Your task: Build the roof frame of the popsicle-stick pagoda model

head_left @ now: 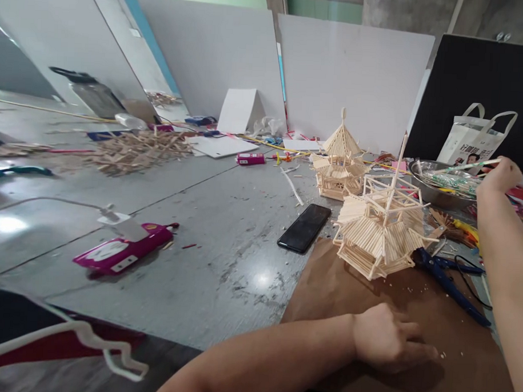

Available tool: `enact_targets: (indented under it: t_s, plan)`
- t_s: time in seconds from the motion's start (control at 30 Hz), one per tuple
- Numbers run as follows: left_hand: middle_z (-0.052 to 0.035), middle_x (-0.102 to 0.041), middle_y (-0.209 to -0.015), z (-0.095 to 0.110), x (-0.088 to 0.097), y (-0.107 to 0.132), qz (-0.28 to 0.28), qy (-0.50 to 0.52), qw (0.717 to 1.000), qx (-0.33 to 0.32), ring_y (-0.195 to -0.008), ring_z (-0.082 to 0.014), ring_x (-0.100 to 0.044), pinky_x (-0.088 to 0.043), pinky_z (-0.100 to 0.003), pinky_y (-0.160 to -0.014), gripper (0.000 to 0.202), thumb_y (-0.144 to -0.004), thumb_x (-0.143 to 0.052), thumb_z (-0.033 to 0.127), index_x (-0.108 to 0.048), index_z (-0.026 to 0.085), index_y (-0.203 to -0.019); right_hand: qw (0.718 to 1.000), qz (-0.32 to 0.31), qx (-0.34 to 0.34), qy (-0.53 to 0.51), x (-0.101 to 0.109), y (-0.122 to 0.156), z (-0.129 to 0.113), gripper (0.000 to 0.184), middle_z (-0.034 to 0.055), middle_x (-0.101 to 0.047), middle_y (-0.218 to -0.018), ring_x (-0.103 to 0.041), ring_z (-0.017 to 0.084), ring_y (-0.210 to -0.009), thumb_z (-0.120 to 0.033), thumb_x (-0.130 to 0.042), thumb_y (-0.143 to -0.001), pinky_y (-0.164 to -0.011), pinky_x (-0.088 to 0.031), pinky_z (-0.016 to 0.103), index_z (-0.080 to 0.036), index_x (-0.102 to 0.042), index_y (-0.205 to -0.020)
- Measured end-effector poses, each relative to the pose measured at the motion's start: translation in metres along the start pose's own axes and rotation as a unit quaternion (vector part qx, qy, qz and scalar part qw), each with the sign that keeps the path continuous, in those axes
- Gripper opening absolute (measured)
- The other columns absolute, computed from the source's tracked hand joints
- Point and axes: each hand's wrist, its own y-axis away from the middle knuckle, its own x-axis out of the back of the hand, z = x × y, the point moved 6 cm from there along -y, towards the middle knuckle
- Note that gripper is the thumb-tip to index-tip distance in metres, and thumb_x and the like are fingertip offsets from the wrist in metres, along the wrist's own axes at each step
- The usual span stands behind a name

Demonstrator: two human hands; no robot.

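Note:
My left hand (389, 337) rests palm down on a brown paper sheet (327, 290), fingers loosely stretched toward the right and holding nothing. A pavilion model of thin wooden sticks (378, 228) stands on the paper just beyond it. My right hand (500, 174) reaches far right over a metal bowl (437, 193), fingers pinched on a long thin stick (464, 167). A second stick pavilion (340, 159) stands farther back.
A black phone (304, 227) lies left of the paper. Blue-handled pliers (447, 277) lie right of the model. A pink box (122, 251) with a white cable, a heap of sticks (134, 148), a white tote bag (473, 137) and white boards (355, 73) surround the grey floor.

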Motion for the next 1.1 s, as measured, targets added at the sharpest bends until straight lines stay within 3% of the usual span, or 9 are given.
enact_targets:
  t_s: [0.1,0.23,0.37,0.53,0.73,0.83,0.9,1.0,1.1]
  plan:
    - [0.0004,-0.060,-0.075,-0.001,0.003,0.000,0.020,-0.008,1.000,-0.007,-0.059,-0.0092,-0.053,-0.040,-0.024,-0.048,0.026,-0.088,-0.044,0.032,-0.057,0.021,-0.107,0.992,0.125,0.010,-0.027,0.024,0.007,-0.023,0.032,0.0036,-0.053,-0.080,-0.050,0.005,-0.047,-0.015,-0.007,-0.079,-0.050,-0.034,0.024,-0.018,-0.038,-0.085]
    - [0.0009,-0.061,-0.074,0.001,0.012,-0.002,0.064,-0.034,0.997,-0.025,-0.058,-0.0089,-0.052,-0.038,-0.025,-0.047,0.026,-0.087,-0.046,0.032,-0.057,0.021,-0.107,0.981,0.141,0.018,-0.133,0.054,0.033,-0.048,0.023,-0.0014,-0.057,-0.062,-0.050,0.008,-0.039,-0.018,-0.018,-0.083,-0.040,-0.030,0.021,-0.020,-0.041,-0.076]
    - [0.0017,-0.064,-0.084,0.005,0.032,-0.001,0.186,-0.064,0.980,-0.016,-0.065,-0.0097,-0.053,-0.039,-0.024,-0.053,0.027,-0.085,-0.049,0.036,-0.054,0.022,-0.107,0.977,0.051,-0.029,-0.207,0.075,0.086,-0.053,0.022,-0.0052,-0.051,-0.048,-0.041,0.006,-0.032,-0.014,-0.030,-0.080,-0.033,-0.029,0.020,-0.019,-0.047,-0.066]
    - [-0.0019,-0.064,-0.098,0.010,0.054,0.000,0.281,-0.099,0.954,0.024,-0.092,-0.0158,-0.054,-0.041,-0.031,-0.082,0.033,-0.082,-0.049,0.036,-0.050,0.023,-0.112,0.969,-0.079,-0.128,-0.195,0.079,0.179,-0.029,0.013,-0.0054,-0.053,-0.047,-0.042,0.006,-0.033,-0.027,-0.049,-0.074,-0.030,-0.029,0.019,-0.018,-0.051,-0.066]
    - [-0.0038,-0.062,-0.092,-0.010,0.111,0.016,0.410,-0.123,0.903,0.042,-0.087,-0.0176,-0.055,-0.043,-0.031,-0.077,0.025,-0.081,-0.050,0.028,-0.055,0.024,-0.105,0.946,-0.146,-0.219,-0.190,0.079,0.238,0.016,0.027,-0.0060,-0.056,-0.050,-0.042,0.005,-0.034,-0.044,-0.062,-0.064,-0.030,-0.029,0.017,-0.019,-0.054,-0.072]
    - [-0.0026,-0.060,-0.097,-0.072,0.159,0.056,0.592,0.021,0.773,0.225,-0.092,-0.0159,-0.054,-0.042,-0.028,-0.082,0.022,-0.079,-0.054,0.018,-0.059,0.026,-0.099,0.934,-0.155,-0.267,-0.181,0.080,0.242,0.035,0.026,-0.0058,-0.057,-0.050,-0.043,0.007,-0.035,-0.042,-0.063,-0.064,-0.030,-0.031,0.018,-0.019,-0.055,-0.072]
    - [-0.0008,-0.058,-0.087,-0.125,0.171,0.087,0.692,0.189,0.617,0.324,-0.073,-0.0105,-0.054,-0.043,-0.021,-0.065,0.013,-0.077,-0.056,0.017,-0.060,0.023,-0.088,0.930,-0.161,-0.284,-0.170,0.080,0.242,0.043,0.025,-0.0052,-0.057,-0.050,-0.044,0.007,-0.036,-0.042,-0.062,-0.064,-0.031,-0.032,0.019,-0.019,-0.055,-0.072]
    - [0.0010,-0.055,-0.074,-0.200,0.152,0.113,0.717,0.420,0.355,0.428,-0.059,-0.0076,-0.052,-0.040,-0.018,-0.053,0.003,-0.081,-0.053,0.019,-0.056,0.019,-0.081,0.929,-0.164,-0.294,-0.155,0.081,0.240,0.047,0.025,-0.0045,-0.058,-0.050,-0.046,0.008,-0.037,-0.041,-0.063,-0.064,-0.032,-0.033,0.019,-0.019,-0.056,-0.072]
    - [-0.0028,-0.056,-0.082,-0.250,0.134,0.120,0.700,0.469,0.297,0.449,-0.071,-0.0105,-0.057,-0.046,-0.022,-0.062,0.014,-0.087,-0.047,0.022,-0.055,0.015,-0.095,0.930,-0.163,-0.296,-0.148,0.082,0.240,0.048,0.027,-0.0043,-0.058,-0.050,-0.047,0.008,-0.038,-0.042,-0.064,-0.062,-0.032,-0.033,0.019,-0.018,-0.057,-0.072]
